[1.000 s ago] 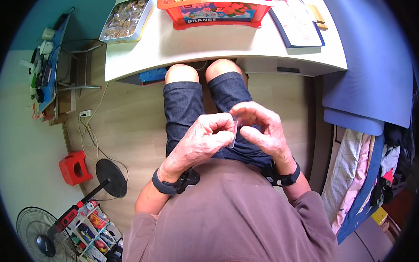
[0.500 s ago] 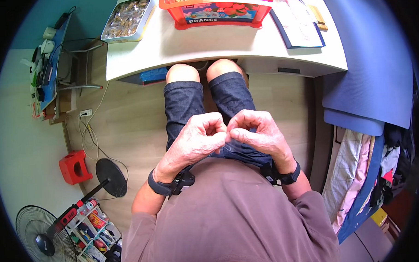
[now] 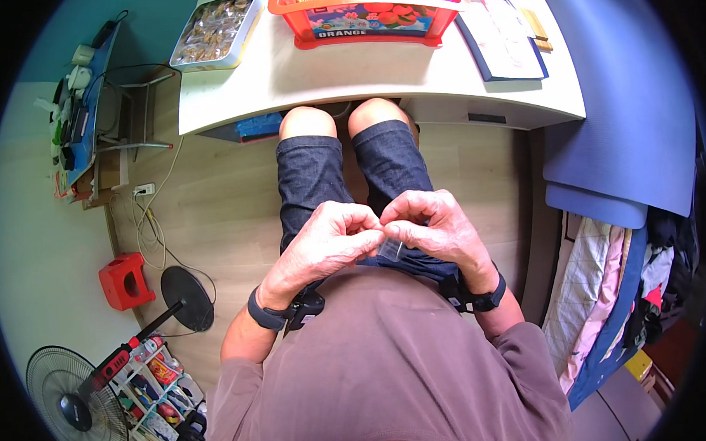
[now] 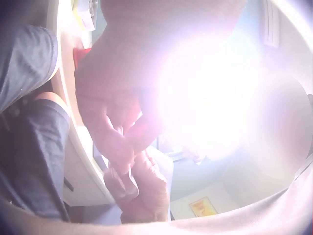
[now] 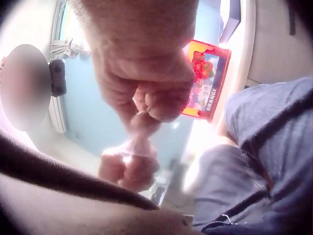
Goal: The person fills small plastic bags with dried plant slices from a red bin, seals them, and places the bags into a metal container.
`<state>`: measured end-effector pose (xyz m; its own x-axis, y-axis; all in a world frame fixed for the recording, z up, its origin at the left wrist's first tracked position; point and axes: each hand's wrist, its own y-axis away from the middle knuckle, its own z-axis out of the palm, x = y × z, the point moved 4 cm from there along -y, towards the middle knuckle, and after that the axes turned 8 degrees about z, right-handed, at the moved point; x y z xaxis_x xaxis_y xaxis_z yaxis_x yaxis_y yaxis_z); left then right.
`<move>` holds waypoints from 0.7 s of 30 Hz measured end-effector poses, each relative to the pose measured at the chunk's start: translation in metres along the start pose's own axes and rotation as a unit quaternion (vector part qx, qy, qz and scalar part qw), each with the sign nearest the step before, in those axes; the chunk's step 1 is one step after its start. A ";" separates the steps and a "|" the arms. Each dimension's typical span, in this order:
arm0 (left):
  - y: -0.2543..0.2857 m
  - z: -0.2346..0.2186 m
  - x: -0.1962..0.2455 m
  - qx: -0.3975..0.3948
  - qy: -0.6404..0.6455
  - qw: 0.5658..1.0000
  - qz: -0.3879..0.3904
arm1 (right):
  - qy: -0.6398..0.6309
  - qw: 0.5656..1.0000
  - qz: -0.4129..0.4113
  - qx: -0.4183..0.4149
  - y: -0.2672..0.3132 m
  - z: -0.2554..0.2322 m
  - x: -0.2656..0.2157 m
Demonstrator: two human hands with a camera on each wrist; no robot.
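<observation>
Clear plastic bag [image 3: 391,249] is pinched at its top by both hands, L hand [image 3: 330,241] & R hand [image 3: 439,229], fingers curled, over lap. Top prob. being sealed; contents can't be told. Orange crate [image 3: 369,18] sits on desk [image 3: 348,77].

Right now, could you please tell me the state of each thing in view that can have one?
Left hand: pinching the small clear bag.
Right hand: pinching the same bag.
Small clear bag: held between both hands, over the lap.
Orange crate: filled, open-topped.
Metal tin: lidless, filled.
</observation>
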<state>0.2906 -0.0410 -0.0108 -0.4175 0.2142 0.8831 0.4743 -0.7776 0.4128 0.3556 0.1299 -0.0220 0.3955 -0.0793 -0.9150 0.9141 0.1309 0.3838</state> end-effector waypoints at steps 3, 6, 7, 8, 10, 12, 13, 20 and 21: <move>0.002 0.001 0.003 0.011 -0.004 1.000 0.004 | -0.009 1.000 0.017 -0.011 0.002 0.001 -0.003; 0.004 -0.001 0.004 0.026 -0.022 0.999 0.006 | -0.027 0.998 0.056 -0.025 0.002 -0.001 0.006; 0.004 -0.001 0.003 0.029 -0.031 0.999 0.007 | -0.011 0.998 0.055 -0.025 0.002 0.000 0.006; 0.004 -0.001 0.001 0.030 -0.030 0.999 0.007 | 0.005 0.998 0.054 -0.025 0.002 0.000 0.006; 0.003 0.000 -0.005 0.018 -0.027 0.999 0.031 | 0.020 0.999 0.038 -0.031 0.001 0.001 0.003; 0.004 -0.001 -0.006 0.015 -0.022 0.999 0.027 | 0.034 0.999 0.022 -0.036 0.001 0.001 0.003; 0.004 -0.002 -0.007 0.013 -0.018 0.999 0.025 | 0.013 0.999 0.026 -0.041 0.001 0.002 0.006; 0.003 -0.004 -0.008 0.021 -0.001 0.999 0.036 | -0.015 0.999 0.001 0.044 0.002 0.001 -0.003; 0.003 -0.004 -0.008 0.026 0.010 0.999 0.040 | -0.015 0.999 0.001 0.044 0.002 0.002 -0.002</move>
<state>0.2920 -0.0471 -0.0174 -0.3919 0.1402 0.9092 0.5467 -0.7594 0.3528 0.3570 0.1289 -0.0195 0.3980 -0.1093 -0.9108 0.9174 0.0434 0.3957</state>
